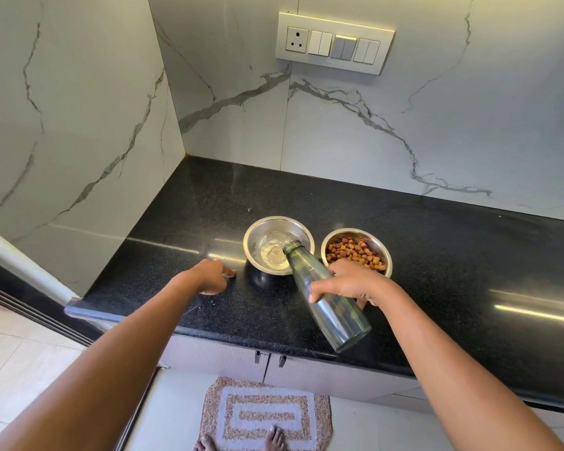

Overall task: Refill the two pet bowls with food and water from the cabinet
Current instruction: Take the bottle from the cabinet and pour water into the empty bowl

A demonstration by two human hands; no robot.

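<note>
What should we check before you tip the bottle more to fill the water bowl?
1. Bottle mouth over the left bowl: ok.
2. Right hand grips the bottle: ok.
3. Room left in that bowl: ok, only shallow water.
4. Right bowl holds kibble: ok.
5. Water left in the bottle: cannot tell.
6. Left hand apart from the bowl: ok.

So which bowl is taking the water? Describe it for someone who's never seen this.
On the black countertop stand two steel bowls side by side. It is the left bowl, under the mouth of the tilted dark bottle the right hand grips. Its neighbour holds brown kibble; this one holds none.
</note>
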